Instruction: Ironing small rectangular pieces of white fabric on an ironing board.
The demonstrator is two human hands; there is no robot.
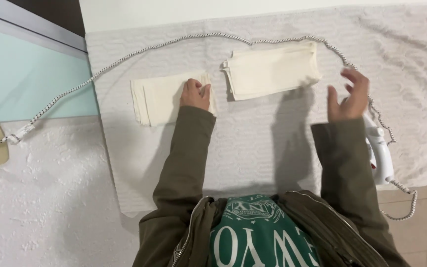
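The left hand [195, 94] presses closed on 1 folded cream cloth [161, 101] left of centre; the right hand [348, 95] hovers open, empty, beside the iron [379, 153]. Keeping the cloth flat and edges aligned matters; the second folded cloth [271, 70] lies upper centre.

A white textured towel [253, 148] covers the ironing surface and carries everything. On it lie two folded cream cloths: one folded cloth [156, 101] at the left and a thicker folded stack [272, 71] near the far edge. A white iron [381, 153] stands at the right side, and its speckled cord [139, 49] runs along the far edge.
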